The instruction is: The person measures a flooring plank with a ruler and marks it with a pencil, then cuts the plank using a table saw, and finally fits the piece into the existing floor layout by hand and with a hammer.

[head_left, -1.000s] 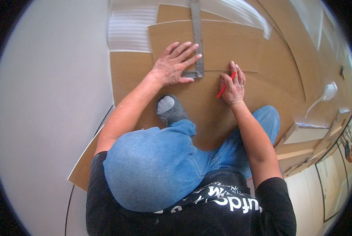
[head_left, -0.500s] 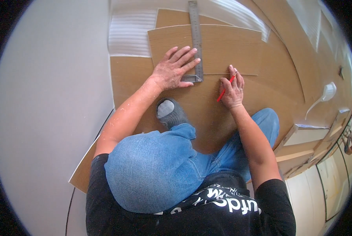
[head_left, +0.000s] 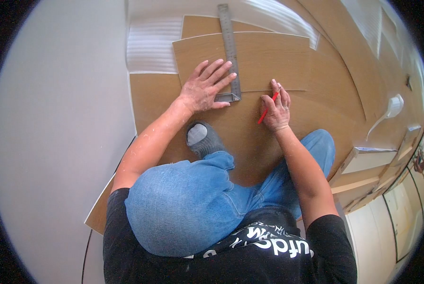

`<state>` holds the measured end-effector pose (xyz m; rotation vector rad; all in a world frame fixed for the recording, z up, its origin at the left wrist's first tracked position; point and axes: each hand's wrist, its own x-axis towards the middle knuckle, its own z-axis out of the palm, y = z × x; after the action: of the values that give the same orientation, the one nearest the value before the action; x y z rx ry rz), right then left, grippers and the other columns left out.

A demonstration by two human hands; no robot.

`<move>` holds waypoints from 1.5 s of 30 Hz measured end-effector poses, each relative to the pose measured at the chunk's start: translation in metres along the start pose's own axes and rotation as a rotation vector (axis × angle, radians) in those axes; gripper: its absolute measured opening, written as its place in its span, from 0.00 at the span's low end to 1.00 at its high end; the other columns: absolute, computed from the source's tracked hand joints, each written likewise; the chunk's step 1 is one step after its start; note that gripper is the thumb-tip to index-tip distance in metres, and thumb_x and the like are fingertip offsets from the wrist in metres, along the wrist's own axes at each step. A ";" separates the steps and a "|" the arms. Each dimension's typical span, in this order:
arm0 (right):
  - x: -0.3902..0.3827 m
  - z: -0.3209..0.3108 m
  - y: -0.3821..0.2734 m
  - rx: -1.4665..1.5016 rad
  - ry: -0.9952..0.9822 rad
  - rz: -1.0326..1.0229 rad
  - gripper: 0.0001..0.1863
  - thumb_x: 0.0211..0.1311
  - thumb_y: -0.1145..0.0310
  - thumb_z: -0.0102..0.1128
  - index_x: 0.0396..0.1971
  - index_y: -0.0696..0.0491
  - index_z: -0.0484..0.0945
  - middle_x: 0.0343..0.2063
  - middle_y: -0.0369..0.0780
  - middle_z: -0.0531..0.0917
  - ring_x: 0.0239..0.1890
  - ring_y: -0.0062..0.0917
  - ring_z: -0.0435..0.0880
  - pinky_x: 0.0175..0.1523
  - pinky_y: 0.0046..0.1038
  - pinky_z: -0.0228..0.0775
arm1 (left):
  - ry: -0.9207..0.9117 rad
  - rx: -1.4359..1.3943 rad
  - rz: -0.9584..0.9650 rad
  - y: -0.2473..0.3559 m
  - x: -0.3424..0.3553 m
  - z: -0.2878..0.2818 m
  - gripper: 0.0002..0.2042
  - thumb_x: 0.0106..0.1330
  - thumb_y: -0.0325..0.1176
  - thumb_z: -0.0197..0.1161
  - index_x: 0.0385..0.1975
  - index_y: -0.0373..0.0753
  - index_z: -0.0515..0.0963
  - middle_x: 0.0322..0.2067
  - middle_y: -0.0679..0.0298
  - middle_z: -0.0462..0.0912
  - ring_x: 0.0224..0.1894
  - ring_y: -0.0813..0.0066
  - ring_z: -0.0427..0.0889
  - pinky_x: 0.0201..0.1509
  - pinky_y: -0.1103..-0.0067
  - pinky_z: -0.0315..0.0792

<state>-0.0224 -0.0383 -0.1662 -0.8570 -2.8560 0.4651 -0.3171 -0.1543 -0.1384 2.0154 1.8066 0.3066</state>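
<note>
A wood-grain panel (head_left: pixel 273 61) lies on a larger brown board (head_left: pixel 250 137). My left hand (head_left: pixel 200 92) is open with its fingers spread, pressing on the panel's left part beside a metal try square (head_left: pixel 229 52). The square's long graduated blade runs away from me across the panel, and its short stock sits by the panel's near edge, partly under my hand. A red pencil (head_left: pixel 268 108) is in my right hand (head_left: pixel 277 111), which rests at the panel's near edge, right of the square. The pencil's tip is hard to make out.
My socked foot (head_left: pixel 205 139) and bent knees are on the board close to my hands. White foam sheeting (head_left: pixel 153 45) lies behind the panel. At the right are a white strap-like roll (head_left: pixel 394 106) and framed wooden pieces (head_left: pixel 368 161). A pale wall-like surface (head_left: pixel 60 118) fills the left.
The whole view has shifted slightly. Both hands, the pencil and the try square stay in nearly the same places on the panel.
</note>
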 end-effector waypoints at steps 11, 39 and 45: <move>0.005 -0.005 -0.007 0.024 0.004 0.024 0.15 0.54 0.66 0.63 0.43 0.39 0.75 0.71 0.43 0.62 0.69 0.41 0.62 0.70 0.42 0.54 | -0.013 0.005 -0.006 0.001 -0.001 -0.001 0.44 0.51 0.65 0.66 0.69 0.53 0.65 0.74 0.64 0.54 0.76 0.65 0.48 0.78 0.62 0.36; -0.001 0.001 -0.003 0.035 -0.020 0.046 0.14 0.55 0.66 0.63 0.43 0.40 0.76 0.71 0.43 0.62 0.70 0.41 0.61 0.71 0.42 0.54 | 0.013 0.011 0.002 -0.001 -0.001 0.007 0.44 0.50 0.64 0.66 0.69 0.54 0.64 0.74 0.64 0.54 0.76 0.65 0.48 0.79 0.62 0.33; 0.006 -0.005 -0.007 0.008 0.002 0.019 0.13 0.53 0.70 0.66 0.38 0.44 0.75 0.67 0.47 0.67 0.66 0.45 0.66 0.69 0.43 0.57 | -0.011 0.011 -0.001 -0.002 -0.003 0.004 0.45 0.50 0.64 0.66 0.70 0.53 0.63 0.74 0.64 0.53 0.76 0.65 0.48 0.78 0.62 0.34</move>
<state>-0.0302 -0.0398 -0.1593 -0.8829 -2.8446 0.4766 -0.3174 -0.1574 -0.1423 2.0197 1.8065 0.2859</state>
